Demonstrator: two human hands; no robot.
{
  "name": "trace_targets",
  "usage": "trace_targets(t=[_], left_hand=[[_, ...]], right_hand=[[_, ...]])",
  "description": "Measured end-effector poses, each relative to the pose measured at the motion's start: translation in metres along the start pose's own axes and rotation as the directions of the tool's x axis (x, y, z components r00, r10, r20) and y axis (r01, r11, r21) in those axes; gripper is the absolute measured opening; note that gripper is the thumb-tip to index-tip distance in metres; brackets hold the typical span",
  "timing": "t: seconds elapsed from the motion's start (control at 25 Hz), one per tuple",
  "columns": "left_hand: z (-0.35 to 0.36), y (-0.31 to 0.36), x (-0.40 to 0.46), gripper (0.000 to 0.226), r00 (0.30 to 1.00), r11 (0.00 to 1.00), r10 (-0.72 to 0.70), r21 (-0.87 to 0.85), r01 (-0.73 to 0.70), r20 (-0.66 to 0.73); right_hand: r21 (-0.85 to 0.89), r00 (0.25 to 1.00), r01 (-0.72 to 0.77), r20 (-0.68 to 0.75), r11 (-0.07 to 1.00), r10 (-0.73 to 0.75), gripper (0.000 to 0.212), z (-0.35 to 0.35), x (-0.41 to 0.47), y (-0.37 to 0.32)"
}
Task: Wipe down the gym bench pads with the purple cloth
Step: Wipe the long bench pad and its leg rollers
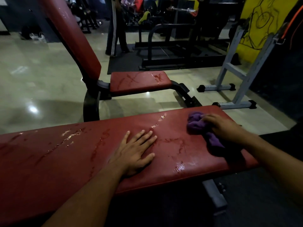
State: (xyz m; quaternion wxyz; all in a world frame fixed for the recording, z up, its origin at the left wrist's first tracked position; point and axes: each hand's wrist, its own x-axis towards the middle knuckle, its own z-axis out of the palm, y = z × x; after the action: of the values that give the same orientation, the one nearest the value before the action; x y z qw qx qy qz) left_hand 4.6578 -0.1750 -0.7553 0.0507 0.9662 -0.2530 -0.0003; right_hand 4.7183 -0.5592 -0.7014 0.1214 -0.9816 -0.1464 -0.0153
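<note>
I press the purple cloth (199,124) onto the near bench pad (82,153) at its right end with my right hand (224,128); left hand (136,153) rests flat. Wet streaks remain; the far seat pad (139,81) looks unwiped.

Left hand (136,150): palm down, fingers straight and slightly spread, thumb out to right, lying flat on support. Left forearm bare, extended from lower left. Right hand (223,127): knuckles up, fingers curled, gripping purple cloth (199,124). Right forearm bare, entering from right edge.
</note>
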Motion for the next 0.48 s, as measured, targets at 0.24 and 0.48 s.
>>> trace_targets(t=[0.24,0.48], left_hand=[[0.003,-0.001,0.001,0.072,1.000,1.000,0.012,-0.015,-0.013,-0.015],[0.004,0.000,0.003,0.073,0.999,1.000,0.007,-0.006,-0.007,-0.039]], right_hand=[[-0.162,0.939,-0.341,-0.017,0.926,0.343,0.061,0.024,0.050,0.051],[-0.292,0.988,-0.149,-0.003,0.945,0.155,0.053,0.020,0.083,0.031]])
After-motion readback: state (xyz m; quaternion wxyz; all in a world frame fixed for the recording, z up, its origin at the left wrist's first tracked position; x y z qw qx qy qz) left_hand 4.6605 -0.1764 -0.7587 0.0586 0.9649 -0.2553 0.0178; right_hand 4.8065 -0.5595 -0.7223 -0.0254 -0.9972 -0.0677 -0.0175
